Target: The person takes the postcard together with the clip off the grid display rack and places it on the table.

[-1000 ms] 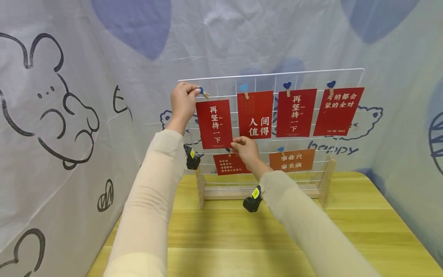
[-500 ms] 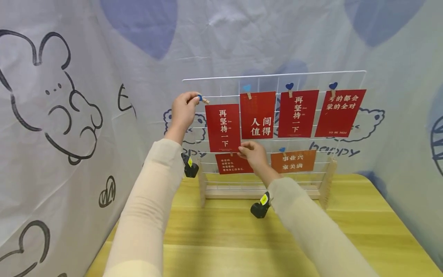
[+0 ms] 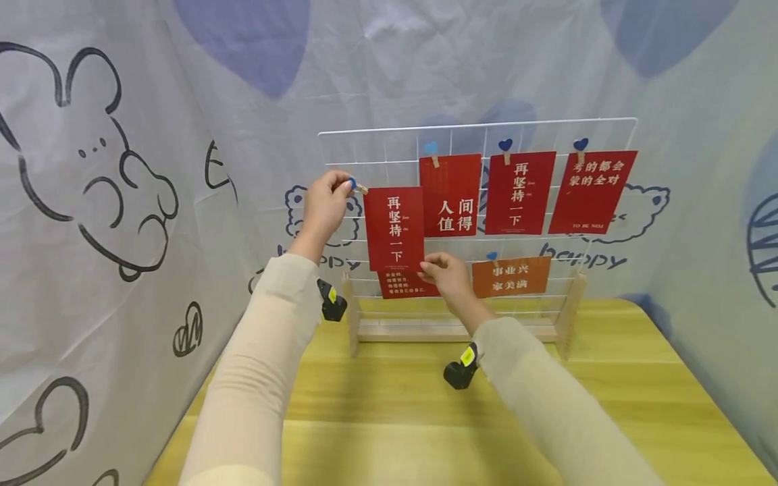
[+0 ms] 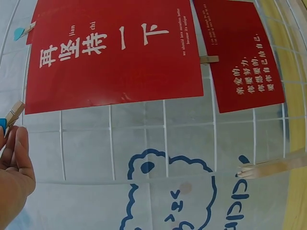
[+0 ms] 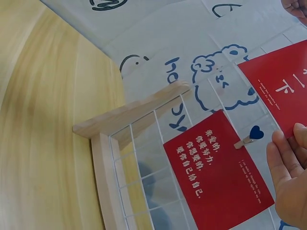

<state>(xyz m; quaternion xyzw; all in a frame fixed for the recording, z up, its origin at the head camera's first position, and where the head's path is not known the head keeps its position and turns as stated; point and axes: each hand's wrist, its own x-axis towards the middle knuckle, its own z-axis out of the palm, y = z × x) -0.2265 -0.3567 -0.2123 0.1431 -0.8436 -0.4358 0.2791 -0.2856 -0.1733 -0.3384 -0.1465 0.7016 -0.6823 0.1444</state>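
Observation:
My left hand (image 3: 325,206) pinches a small wooden clothespin (image 4: 17,111) with a blue heart on it. The clothespin's tip is right at the upper left corner of a red card (image 3: 394,226) with white characters. By its lower right corner, my right hand (image 3: 448,275) holds that card between thumb and fingers. The card stands upright in front of the white wire grid (image 3: 389,129), overlapping the edge of the neighbouring red card (image 3: 451,182). Behind its lower edge, a wider red card (image 5: 211,167) hangs from a clothespin (image 5: 249,138) with a dark blue heart, partly hidden in the head view.
Two further red cards (image 3: 521,196) (image 3: 592,196) hang at the upper right from heart clothespins. An orange card (image 3: 510,277) is clipped lower down. Wooden feet (image 3: 571,317) carry the grid on a yellow wood-grain table (image 3: 389,418). A printed cloth (image 3: 231,88) surrounds it.
Both hands have moved the red card rightward and lower against the grid, so it now overlaps its neighbour. The left hand's clothespin has come down with it. The head view has shifted slightly.

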